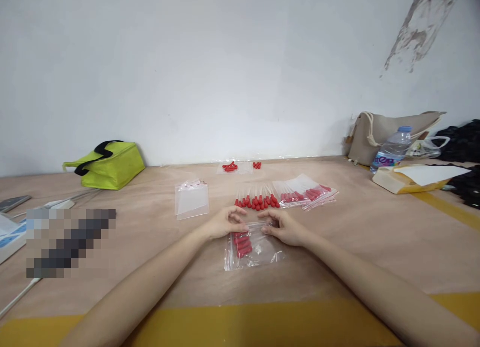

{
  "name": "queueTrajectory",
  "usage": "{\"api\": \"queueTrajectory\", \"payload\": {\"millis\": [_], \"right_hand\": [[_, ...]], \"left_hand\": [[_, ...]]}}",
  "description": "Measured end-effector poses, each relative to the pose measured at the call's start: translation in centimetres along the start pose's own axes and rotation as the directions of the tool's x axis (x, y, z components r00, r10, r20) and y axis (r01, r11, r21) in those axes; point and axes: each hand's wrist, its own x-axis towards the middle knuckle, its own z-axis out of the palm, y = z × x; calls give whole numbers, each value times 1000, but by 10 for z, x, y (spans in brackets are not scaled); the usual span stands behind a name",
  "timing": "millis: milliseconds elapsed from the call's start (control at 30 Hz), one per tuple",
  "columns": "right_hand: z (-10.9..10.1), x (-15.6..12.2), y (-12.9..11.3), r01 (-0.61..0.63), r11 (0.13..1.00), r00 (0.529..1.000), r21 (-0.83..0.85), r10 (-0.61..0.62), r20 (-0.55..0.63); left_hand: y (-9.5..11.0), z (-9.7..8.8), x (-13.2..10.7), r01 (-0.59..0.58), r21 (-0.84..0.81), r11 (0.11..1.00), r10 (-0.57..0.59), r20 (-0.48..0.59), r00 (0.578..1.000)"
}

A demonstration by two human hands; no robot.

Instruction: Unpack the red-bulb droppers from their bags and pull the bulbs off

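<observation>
A clear zip bag (262, 254) lies on the brown table covering in front of me, with several red-bulbed droppers (243, 246) stacked inside its left part. At the bag's far left corner is my left hand (224, 223), fingers curled and thumb on the plastic. My right hand (285, 228) has its thumb on the far right part of the same bag, its fingers bent beyond the edge. Just past my fingertips, a row of loose droppers (258, 202) lies with red bulbs towards me. Filled bags (309, 194) overlap to the right of that row.
Flat clear bags (192, 202) are stacked at left. Small bags of red pieces (230, 167) lie by the wall. A lime-green bag (112, 164) and a power strip (15, 239) are left; a water bottle (392, 149), beige bag (390, 127) and open envelope (412, 179) are right.
</observation>
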Motion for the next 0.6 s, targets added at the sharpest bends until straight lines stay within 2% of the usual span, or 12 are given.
{"api": "queueTrajectory", "payload": {"millis": [133, 333, 400, 500, 600], "right_hand": [[-3, 0, 5, -101, 994, 995, -29, 101, -24], [-9, 0, 12, -135, 989, 988, -55, 130, -88], [-10, 0, 8, -85, 987, 988, -137, 66, -138], [-8, -2, -4, 95, 950, 960, -298, -166, -225], [-3, -2, -21, 266, 893, 917, -364, -351, -191]], "left_hand": [[-9, -8, -23, 138, -289, 947, -163, -67, 984], [-5, 2, -35, 146, -368, 918, -199, -108, 974], [-5, 5, -33, 132, -380, 915, -193, -127, 973], [-8, 7, -29, 98, -375, 922, -159, -133, 978], [-10, 7, -26, 79, -331, 940, -128, -129, 983]]}}
